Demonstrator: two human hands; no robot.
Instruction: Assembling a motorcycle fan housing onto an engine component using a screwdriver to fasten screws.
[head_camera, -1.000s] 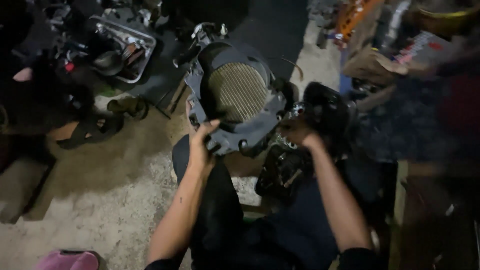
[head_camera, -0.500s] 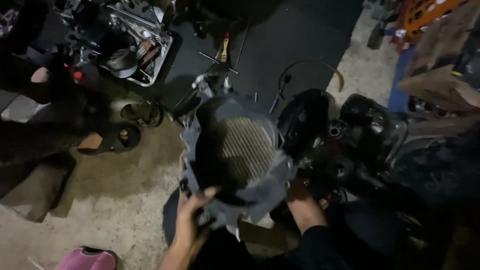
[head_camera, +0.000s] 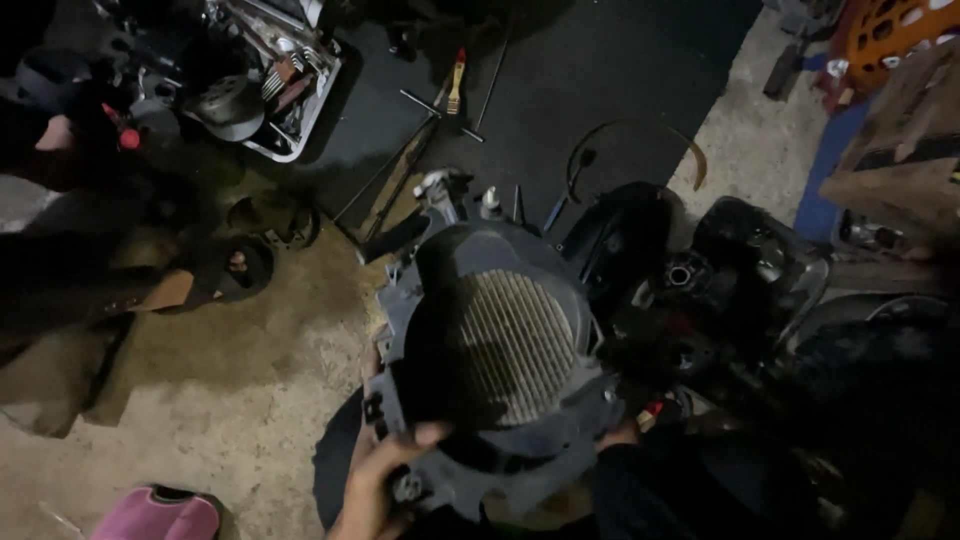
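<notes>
I hold up a grey plastic fan cover (head_camera: 490, 350) with a round ribbed grille in its middle, close below the camera. My left hand (head_camera: 375, 480) grips its lower left edge, thumb over the rim. My right hand (head_camera: 622, 432) is mostly hidden behind the cover's lower right edge and seems to grip it there. A black dismantled engine housing (head_camera: 720, 290) lies just to the right of the cover.
A black mat (head_camera: 560, 90) covers the floor ahead, with a small brush (head_camera: 456, 85), a T-handle wrench (head_camera: 425, 105) and a curved strip (head_camera: 650, 130) on it. A metal tray of parts (head_camera: 270, 80) stands far left. Sandals (head_camera: 250, 265) lie left. A pink object (head_camera: 160, 515) sits bottom left.
The cover has come closer to the camera and lower in the view. My arms have dropped toward the bottom edge, and the view has shifted to show more of the mat.
</notes>
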